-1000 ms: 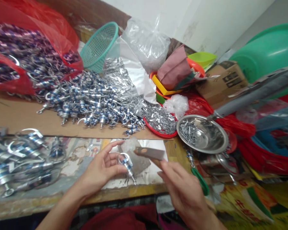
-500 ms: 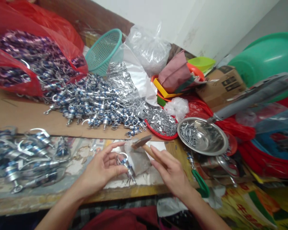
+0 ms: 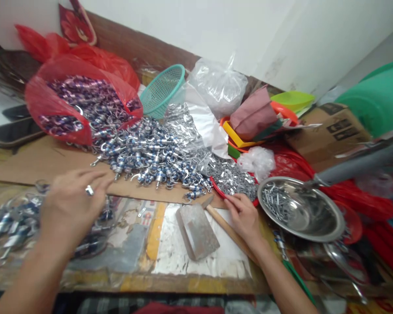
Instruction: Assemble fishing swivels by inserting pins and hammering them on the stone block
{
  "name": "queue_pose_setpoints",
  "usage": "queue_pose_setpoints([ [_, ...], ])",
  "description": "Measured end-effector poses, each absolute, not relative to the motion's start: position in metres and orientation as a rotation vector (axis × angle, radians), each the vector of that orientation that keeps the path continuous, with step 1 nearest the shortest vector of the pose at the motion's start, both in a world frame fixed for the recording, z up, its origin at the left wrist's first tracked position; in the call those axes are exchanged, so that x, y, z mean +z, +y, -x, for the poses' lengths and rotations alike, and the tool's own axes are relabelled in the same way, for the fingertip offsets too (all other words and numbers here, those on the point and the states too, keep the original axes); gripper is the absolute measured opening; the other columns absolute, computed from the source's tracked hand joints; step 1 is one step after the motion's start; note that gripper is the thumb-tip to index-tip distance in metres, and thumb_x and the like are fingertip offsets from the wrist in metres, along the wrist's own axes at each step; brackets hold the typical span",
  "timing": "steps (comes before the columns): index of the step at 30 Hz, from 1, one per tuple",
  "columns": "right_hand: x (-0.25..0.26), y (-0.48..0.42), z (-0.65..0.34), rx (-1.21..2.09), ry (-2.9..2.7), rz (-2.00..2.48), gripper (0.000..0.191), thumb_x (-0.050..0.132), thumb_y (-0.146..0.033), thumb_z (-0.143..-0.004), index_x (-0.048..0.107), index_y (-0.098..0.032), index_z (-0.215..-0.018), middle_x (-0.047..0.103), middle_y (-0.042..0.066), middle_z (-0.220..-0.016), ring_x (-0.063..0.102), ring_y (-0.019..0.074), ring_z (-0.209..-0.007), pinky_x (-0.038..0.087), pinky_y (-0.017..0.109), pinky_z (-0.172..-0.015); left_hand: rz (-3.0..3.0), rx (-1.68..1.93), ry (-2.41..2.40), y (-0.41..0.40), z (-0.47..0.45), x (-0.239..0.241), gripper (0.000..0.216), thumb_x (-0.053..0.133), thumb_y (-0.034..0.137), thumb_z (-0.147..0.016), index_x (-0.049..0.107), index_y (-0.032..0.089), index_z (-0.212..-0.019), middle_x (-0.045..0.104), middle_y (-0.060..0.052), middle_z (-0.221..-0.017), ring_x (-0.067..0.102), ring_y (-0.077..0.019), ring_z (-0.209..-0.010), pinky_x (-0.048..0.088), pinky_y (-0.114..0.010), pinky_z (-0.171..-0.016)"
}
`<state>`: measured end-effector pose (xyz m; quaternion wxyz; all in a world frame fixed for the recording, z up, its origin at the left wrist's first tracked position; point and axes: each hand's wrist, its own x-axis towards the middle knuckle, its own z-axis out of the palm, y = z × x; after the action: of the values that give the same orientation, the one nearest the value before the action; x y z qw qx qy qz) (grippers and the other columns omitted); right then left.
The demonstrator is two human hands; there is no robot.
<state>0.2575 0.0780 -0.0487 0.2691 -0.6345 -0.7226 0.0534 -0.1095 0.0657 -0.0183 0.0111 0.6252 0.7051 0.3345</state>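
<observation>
My left hand (image 3: 74,200), blurred, is over the left pile of blue-and-silver metal hook fittings (image 3: 16,226). Its fingers are curled, and a small shiny metal piece (image 3: 89,190) shows between thumb and fingers. My right hand (image 3: 242,213) has its fingertips together at the rim of a red tray (image 3: 218,188) heaped with small flat metal clips (image 3: 231,176); what they pinch is hidden. Below that hand lies a hammer (image 3: 227,227), its wooden handle slanting across the white sheet. Beside it sits a grey metal block (image 3: 196,231).
Behind are a larger heap of fittings (image 3: 150,150), a red bag (image 3: 59,117) full of more, and a turquoise basket (image 3: 162,91). A steel bowl (image 3: 301,209) with metal pins stands right, under a grey lever arm (image 3: 353,168). A cardboard box (image 3: 327,131) stands behind.
My left hand has moved left from the block to the fittings pile. My right hand has let go of the hammer, now lying down, and moved to the red tray. The view has shifted.
</observation>
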Motion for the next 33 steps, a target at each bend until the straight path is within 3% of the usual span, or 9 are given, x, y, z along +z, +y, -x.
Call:
queue_pose_setpoints([
  [3, -0.051, 0.115, -0.273, 0.083, -1.897, 1.79, 0.032, 0.055, -0.031, -0.078, 0.066, -0.014, -0.102, 0.062, 0.011, -0.091, 0.057, 0.0241, -0.086, 0.043, 0.039, -0.081, -1.983, 0.857, 2.119, 0.099, 0.073, -0.019, 0.034, 0.047, 0.036, -0.077, 0.067, 0.014, -0.092, 0.07, -0.014, -0.093, 0.06, -0.0331, -0.092, 0.044, -0.042, -0.081],
  [7, -0.06, 0.142, -0.281, 0.16, -1.884, 1.782, 0.027, 0.061, -0.03, -0.073, 0.07, -0.014, -0.092, 0.065, 0.009, -0.079, 0.06, 0.0218, -0.076, 0.045, 0.034, -0.075, -1.911, 0.785, 2.098, 0.123, 0.059, -0.035, 0.032, 0.055, 0.036, -0.07, 0.067, 0.015, -0.091, 0.07, -0.015, -0.086, 0.062, -0.0341, -0.085, 0.046, -0.041, -0.073],
  [13, -0.067, 0.143, -0.281, 0.195, -1.697, 1.737, 0.023, 0.054, -0.033, -0.078, 0.072, -0.017, -0.081, 0.07, 0.007, -0.082, 0.063, 0.0198, -0.077, 0.046, 0.031, -0.074, -1.707, 0.909, 2.033, 0.105, 0.062, -0.019, 0.039, 0.056, 0.04, -0.071, 0.065, 0.013, -0.097, 0.071, -0.009, -0.087, 0.065, -0.0248, -0.077, 0.051, -0.031, -0.066],
  [17, -0.055, 0.139, -0.281, 0.179, -1.582, 1.676, 0.024, 0.054, -0.031, -0.079, 0.071, -0.016, -0.084, 0.069, 0.009, -0.087, 0.062, 0.0205, -0.083, 0.045, 0.034, -0.079, -1.544, 1.077, 1.694, 0.077, 0.047, 0.0, 0.035, 0.063, 0.041, -0.068, 0.067, 0.019, -0.095, 0.071, -0.006, -0.095, 0.064, -0.0242, -0.083, 0.051, -0.032, -0.073],
  [21, -0.031, 0.111, -0.257, 0.241, -1.555, 1.599, 0.018, 0.06, -0.028, -0.076, 0.071, -0.016, -0.081, 0.069, 0.005, -0.078, 0.063, 0.0171, -0.072, 0.048, 0.03, -0.071, -1.545, 0.945, 1.33, 0.048, 0.018, -0.005, 0.018, 0.069, 0.029, -0.065, 0.074, 0.026, -0.081, 0.071, -0.005, -0.094, 0.063, -0.0258, -0.091, 0.047, -0.036, -0.085],
  [24, -0.014, 0.077, -0.22, 0.478, -1.615, 1.402, 0.01, 0.061, -0.02, -0.074, 0.071, -0.019, -0.077, 0.068, 0.003, -0.077, 0.063, 0.0142, -0.073, 0.05, 0.026, -0.067, -1.545, 0.843, 1.251, 0.034, -0.001, -0.016, 0.017, 0.066, 0.027, -0.068, 0.074, 0.029, -0.083, 0.071, -0.004, -0.096, 0.062, -0.026, -0.092, 0.044, -0.038, -0.088],
  [27, -0.006, 0.047, -0.187, 0.685, -1.717, 1.148, 0.016, 0.058, -0.011, -0.075, 0.071, -0.019, -0.077, 0.068, 0.003, -0.074, 0.063, 0.013, -0.07, 0.051, 0.024, -0.065, -1.536, 0.843, 1.222, 0.029, -0.01, -0.023, 0.017, 0.063, 0.028, -0.071, 0.074, 0.03, -0.084, 0.071, -0.004, -0.096, 0.062, -0.0252, -0.093, 0.045, -0.036, -0.088],
  [33, -0.008, 0.028, -0.168, 0.731, -1.745, 1.161, 0.018, 0.054, -0.009, -0.074, 0.064, -0.019, -0.086, 0.068, 0.001, -0.077, 0.063, 0.012, -0.069, 0.052, 0.021, -0.065, -1.527, 0.867, 1.172, 0.028, -0.01, -0.022, 0.018, 0.062, 0.026, -0.073, 0.074, 0.033, -0.085, 0.072, -0.001, -0.096, 0.063, -0.0237, -0.091, 0.047, -0.032, -0.086],
])
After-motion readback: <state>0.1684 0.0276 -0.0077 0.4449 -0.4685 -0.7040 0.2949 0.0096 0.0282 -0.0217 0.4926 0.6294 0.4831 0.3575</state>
